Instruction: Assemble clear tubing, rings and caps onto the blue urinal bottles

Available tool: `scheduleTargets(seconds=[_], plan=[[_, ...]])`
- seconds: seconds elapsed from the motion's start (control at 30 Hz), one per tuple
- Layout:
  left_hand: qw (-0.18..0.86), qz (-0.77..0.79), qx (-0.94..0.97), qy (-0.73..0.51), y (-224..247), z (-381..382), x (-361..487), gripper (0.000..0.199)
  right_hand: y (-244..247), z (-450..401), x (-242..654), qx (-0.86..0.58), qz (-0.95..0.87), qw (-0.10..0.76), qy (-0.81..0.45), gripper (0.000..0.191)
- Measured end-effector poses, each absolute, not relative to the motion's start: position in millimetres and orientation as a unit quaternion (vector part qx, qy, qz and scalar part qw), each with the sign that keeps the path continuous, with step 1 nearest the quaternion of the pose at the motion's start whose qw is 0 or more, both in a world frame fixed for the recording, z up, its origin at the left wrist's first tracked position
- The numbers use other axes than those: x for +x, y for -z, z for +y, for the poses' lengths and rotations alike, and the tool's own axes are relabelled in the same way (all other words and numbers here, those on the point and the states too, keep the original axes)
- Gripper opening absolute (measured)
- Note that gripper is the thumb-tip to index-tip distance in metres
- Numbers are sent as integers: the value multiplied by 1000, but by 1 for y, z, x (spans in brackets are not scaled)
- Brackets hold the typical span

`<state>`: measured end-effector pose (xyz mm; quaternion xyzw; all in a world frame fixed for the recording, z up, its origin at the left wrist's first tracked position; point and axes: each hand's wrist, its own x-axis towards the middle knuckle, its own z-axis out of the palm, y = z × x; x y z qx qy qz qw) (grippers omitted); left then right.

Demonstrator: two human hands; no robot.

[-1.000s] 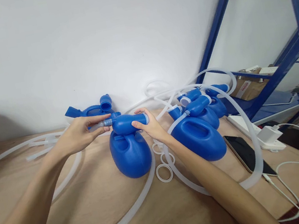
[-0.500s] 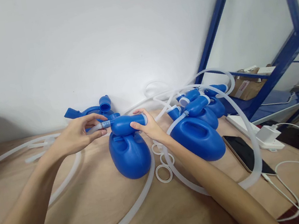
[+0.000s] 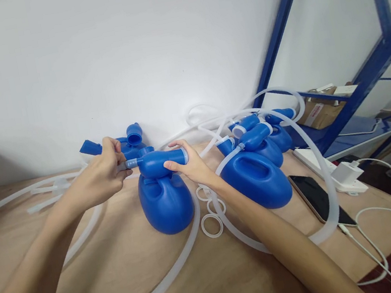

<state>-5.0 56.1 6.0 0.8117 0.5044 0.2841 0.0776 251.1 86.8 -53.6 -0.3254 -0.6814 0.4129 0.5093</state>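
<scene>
My left hand (image 3: pixel 110 169) is closed round the end of a clear hose, beside the ribbed connector (image 3: pixel 131 163) at the narrow tip of a blue tube piece (image 3: pixel 159 164). My right hand (image 3: pixel 189 163) grips the wide, pale-rimmed end of that piece, thumb in front and fingers behind. The piece lies level just above a blue bottle (image 3: pixel 168 207), whose open mouth shows behind it. How far the hose reaches onto the connector is hidden by my left fingers.
Other blue bottles (image 3: pixel 257 186) with tubes stand at the right. White rings (image 3: pixel 212 226) lie beside the middle bottle. A phone (image 3: pixel 318 198), power strip (image 3: pixel 336 174) and looping clear hoses (image 3: pixel 178 265) spread over the wooden table (image 3: pixel 124 260). Blue parts (image 3: pixel 133 134) rest near the wall.
My left fingers have curled closed around the hose end, and the hand has turned. The view has shifted slightly, and the right hand keeps its grip on the blue tube piece.
</scene>
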Motion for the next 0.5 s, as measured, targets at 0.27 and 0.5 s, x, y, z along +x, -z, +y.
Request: scheduleTargets(seconds=[0.27,0.5], plan=[[135,486,811,-296,-9,58,-2,39,55,87,252,-315,-667,507,-445,61],[200,509,778,-309,-16,58,-18,62,59,88,251,-325,-633,505,-487,71]])
